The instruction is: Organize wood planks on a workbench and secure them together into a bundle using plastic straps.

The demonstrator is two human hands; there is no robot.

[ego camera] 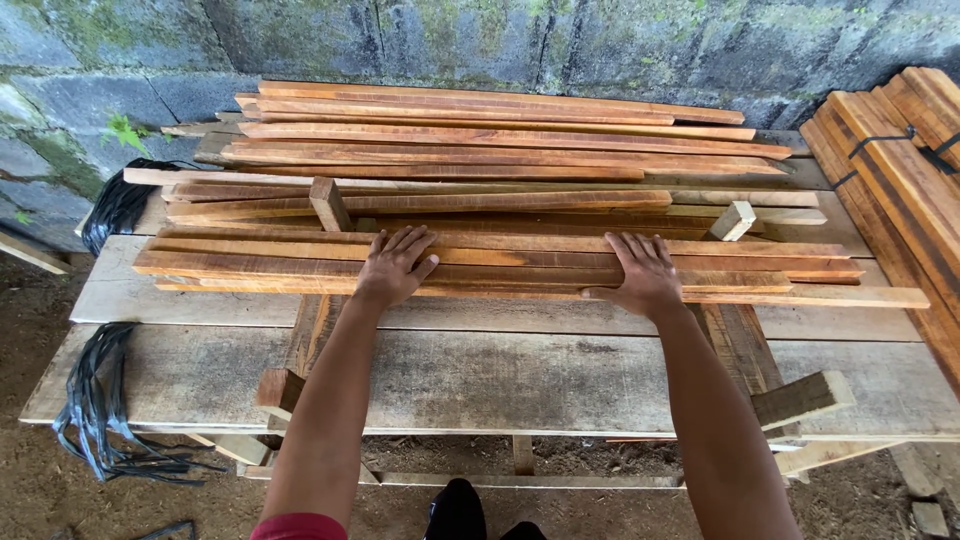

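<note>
- A loose pile of long reddish-brown wooden slats (500,262) lay lengthwise across the tabletop (520,375), its front layers nearest the person.
- The left hand (392,266) rested palm down on the front slats, left of the middle, its fingers (405,243) spread and flat on the wood, gripping nothing.
- The right hand (645,275) lay palm down on the same front slats, right of the middle, fingers slightly spread and the thumb stretched leftward along the near edge; it also pinched nothing.
- The two hands were well apart, both arms reaching forward over the bare planks of the tabletop.
- Behind the hands, a short wooden block (329,203) stood tilted among the slats on the left, and a paler small block (734,221) leaned among them on the right.
- Further back, more slats (500,135) were stacked in layers up to the mossy block wall (480,40).
- At the right edge, a bundle of slats tied with black strapping (900,160) lay slantwise, partly out of view.
- Black strapping bands (95,400) hung over the left end of the tabletop, and another dark bunch (120,205) lay by the far left corner.
- Below the tabletop, dirt ground (40,490) showed.
</note>
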